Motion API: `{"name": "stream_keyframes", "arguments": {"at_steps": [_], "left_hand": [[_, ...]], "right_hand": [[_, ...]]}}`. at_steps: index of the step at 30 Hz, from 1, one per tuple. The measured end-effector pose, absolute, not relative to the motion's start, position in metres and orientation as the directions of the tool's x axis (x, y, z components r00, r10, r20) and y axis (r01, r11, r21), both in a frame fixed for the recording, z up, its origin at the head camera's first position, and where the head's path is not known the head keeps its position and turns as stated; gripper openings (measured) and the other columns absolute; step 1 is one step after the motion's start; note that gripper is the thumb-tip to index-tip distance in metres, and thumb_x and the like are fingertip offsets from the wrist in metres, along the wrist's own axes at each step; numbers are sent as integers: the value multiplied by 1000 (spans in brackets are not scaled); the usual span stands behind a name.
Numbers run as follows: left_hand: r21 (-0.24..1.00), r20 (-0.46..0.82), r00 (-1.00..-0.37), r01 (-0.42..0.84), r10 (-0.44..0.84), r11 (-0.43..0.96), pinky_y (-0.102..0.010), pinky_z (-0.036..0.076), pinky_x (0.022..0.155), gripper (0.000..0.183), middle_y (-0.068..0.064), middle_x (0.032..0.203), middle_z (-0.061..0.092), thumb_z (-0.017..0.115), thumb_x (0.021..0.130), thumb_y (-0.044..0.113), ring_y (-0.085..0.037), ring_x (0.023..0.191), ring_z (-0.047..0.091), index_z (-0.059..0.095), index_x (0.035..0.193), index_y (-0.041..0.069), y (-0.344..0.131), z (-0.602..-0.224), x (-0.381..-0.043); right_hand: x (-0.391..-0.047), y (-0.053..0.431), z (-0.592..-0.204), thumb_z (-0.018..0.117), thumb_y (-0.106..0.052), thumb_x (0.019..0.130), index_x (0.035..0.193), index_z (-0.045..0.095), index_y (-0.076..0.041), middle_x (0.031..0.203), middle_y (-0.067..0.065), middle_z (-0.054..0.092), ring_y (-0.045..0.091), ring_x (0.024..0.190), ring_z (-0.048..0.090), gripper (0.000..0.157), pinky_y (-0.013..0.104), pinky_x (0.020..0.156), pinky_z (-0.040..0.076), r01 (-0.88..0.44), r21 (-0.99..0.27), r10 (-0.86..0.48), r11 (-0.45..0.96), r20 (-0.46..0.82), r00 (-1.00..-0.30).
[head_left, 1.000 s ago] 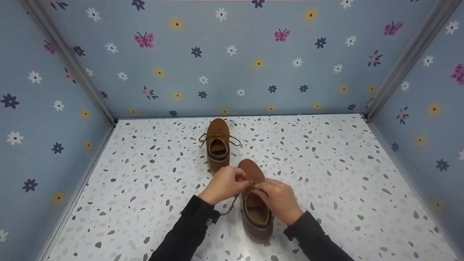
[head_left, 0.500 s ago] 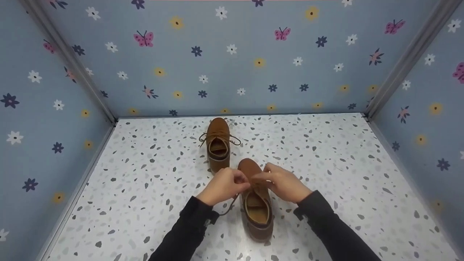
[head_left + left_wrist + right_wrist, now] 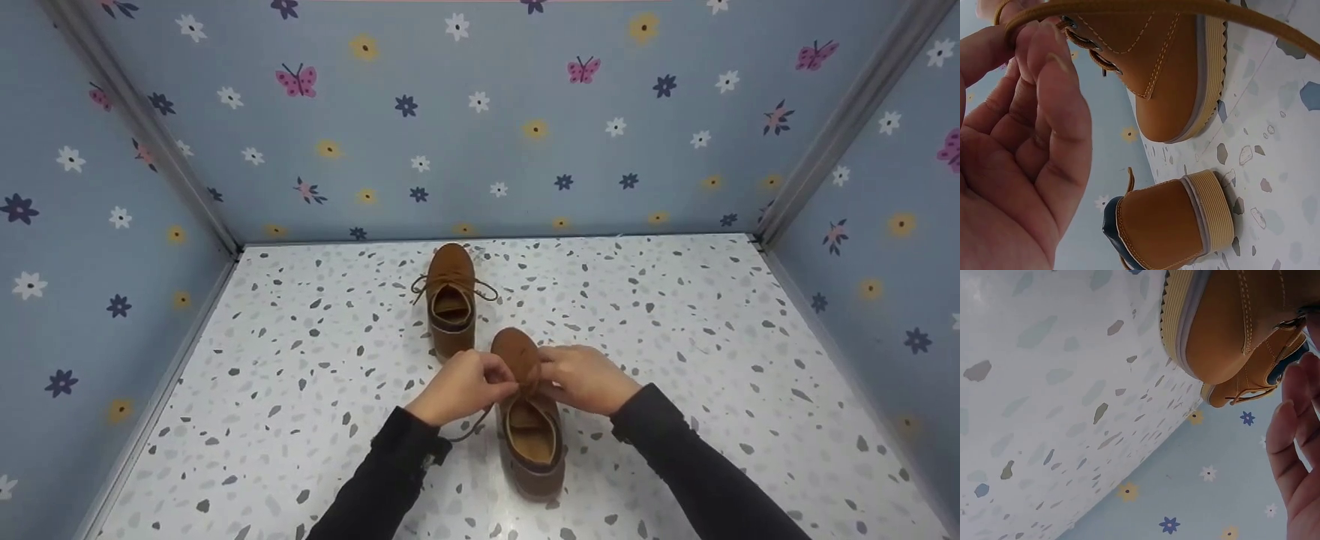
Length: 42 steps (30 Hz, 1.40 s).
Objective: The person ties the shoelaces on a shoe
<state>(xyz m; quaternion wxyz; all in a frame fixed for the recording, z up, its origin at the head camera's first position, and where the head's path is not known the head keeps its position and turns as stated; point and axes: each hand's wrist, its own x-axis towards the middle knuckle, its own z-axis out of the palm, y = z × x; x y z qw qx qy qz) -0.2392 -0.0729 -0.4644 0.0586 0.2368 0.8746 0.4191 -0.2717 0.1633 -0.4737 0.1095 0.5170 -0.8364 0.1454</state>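
Observation:
Two brown lace-up shoes stand on the speckled floor, toes pointing away. My left hand (image 3: 463, 386) is at the laces of the nearer shoe (image 3: 538, 484), thumb and forefinger pinching a brown shoelace (image 3: 1264, 23). From that pinch the lace trails back past my left wrist. Opposite, my right hand (image 3: 591, 379) has its fingertips at the lacing, where they appear to pinch the lace; the right wrist view cuts off the contact. Ahead and to the left sits the farther shoe (image 3: 451, 260), its laces tied in a bow (image 3: 487, 291).
Blue panels with flowers and butterflies rise at the back (image 3: 450, 135), left (image 3: 67, 255) and right (image 3: 892, 255). Metal posts mark the two back corners. Pale speckled floor (image 3: 315, 420) extends on both sides of the shoes.
My right hand moved away from over the shoe opening to the right, then came down against the right side of the laces. The left hand holds nearly still; both shoes stay put.

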Motion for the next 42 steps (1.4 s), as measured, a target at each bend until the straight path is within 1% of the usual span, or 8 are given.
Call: {"name": "stream_keyframes", "arguments": {"at_steps": [7, 10, 20, 27, 30, 34, 38, 42], "left_hand": [[758, 79, -884, 354, 462, 548, -27, 50, 58, 7, 10, 72, 64, 74, 89, 19, -7, 61, 57, 73, 83, 16, -74, -462, -237], [759, 81, -883, 356, 463, 546, -27, 50, 58, 8, 10, 72, 64, 74, 90, 20, -7, 60, 58, 73, 83, 17, -76, -463, -237], [745, 110, -882, 379, 458, 549, -28, 48, 63, 9, 13, 74, 65, 73, 91, 21, -6, 64, 57, 73, 83, 17, -83, -470, -234], [750, 104, -883, 372, 457, 548, -28, 48, 64, 9, 13, 76, 65, 73, 91, 22, -7, 65, 57, 73, 83, 18, -86, -474, -232], [755, 98, -884, 365, 457, 545, -28, 49, 67, 8, 12, 77, 65, 73, 91, 20, -9, 69, 60, 72, 84, 17, -88, -476, -232], [772, 88, -882, 354, 463, 528, -29, 50, 70, 6, 11, 79, 65, 73, 91, 19, -14, 74, 62, 71, 85, 17, -87, -478, -232], [781, 75, -880, 345, 469, 522, -30, 50, 73, 6, 11, 81, 64, 71, 92, 20, -12, 76, 62, 70, 87, 18, -84, -480, -233], [780, 66, -882, 337, 466, 527, -30, 50, 74, 7, 11, 83, 64, 70, 94, 23, -8, 78, 60, 68, 88, 19, -81, -483, -232]], "right_hand": [[-269, 166, -473, 76, -17, 88, 101, 71, -19, 96, -5, 62, 11, 78, 62, 14, 29, 68, 53, -864, -148, -832, 481, 233, -503], [-269, 171, -474, 76, -15, 85, 96, 69, -16, 89, -4, 60, 12, 72, 59, 13, 29, 63, 52, -840, -148, -811, 522, 218, -543], [-270, 230, -479, 75, -11, 83, 83, 63, -15, 80, -2, 57, 11, 65, 53, 12, 30, 57, 47, -680, -160, -648, 716, 209, -732], [-268, 258, -482, 75, -11, 84, 88, 66, -12, 78, -3, 56, 14, 70, 53, 10, 35, 63, 47, -484, -227, -491, 845, 27, -871], [-263, 247, -486, 76, -10, 85, 100, 69, -9, 89, 2, 62, 19, 80, 60, 17, 38, 72, 52, -500, -303, -514, 811, 40, -857], [-255, 217, -489, 75, -13, 88, 114, 68, -9, 105, 6, 64, 24, 96, 63, 28, 40, 83, 54, -609, -407, -619, 681, 125, -776], [-254, 191, -491, 70, -19, 93, 111, 67, -13, 106, 2, 62, 23, 99, 62, 20, 37, 85, 53, -668, -463, -690, 582, 153, -707], [-254, 179, -494, 65, -21, 97, 100, 62, -16, 97, -4, 54, 17, 89, 57, 7, 33, 78, 51, -644, -506, -697, 574, 112, -709]]}}
